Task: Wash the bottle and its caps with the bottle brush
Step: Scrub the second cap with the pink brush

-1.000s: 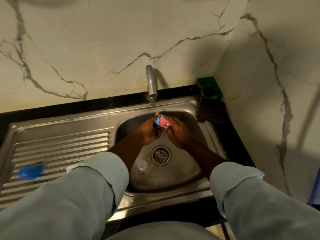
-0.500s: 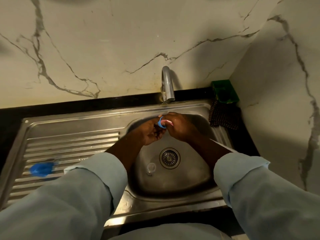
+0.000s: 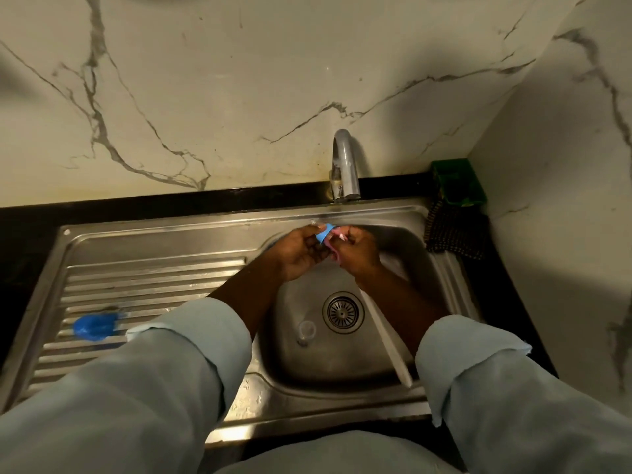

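My left hand [image 3: 297,252] grips a small blue cap [image 3: 325,232] just below the tap, over the back of the sink basin. My right hand [image 3: 359,252] is closed on the bottle brush, whose pink head [image 3: 339,234] is pressed into the cap. The brush's long white handle [image 3: 386,340] runs down past my right forearm toward the basin's front edge. A small clear cap [image 3: 305,331] lies on the basin floor left of the drain. A blue piece [image 3: 94,325] rests on the ribbed drainboard at the left. I see no bottle body.
The steel sink [image 3: 441,268] has a round drain [image 3: 343,312] and a curved tap [image 3: 345,165] at the back. A green holder [image 3: 458,181] and a dark scrub pad [image 3: 453,236] sit in the right corner. Marble walls close the back and right.
Both hands have stayed together under the tap, turning the blue cap against the pink brush head. My head has shifted, so the sink sits further right and lower in view.
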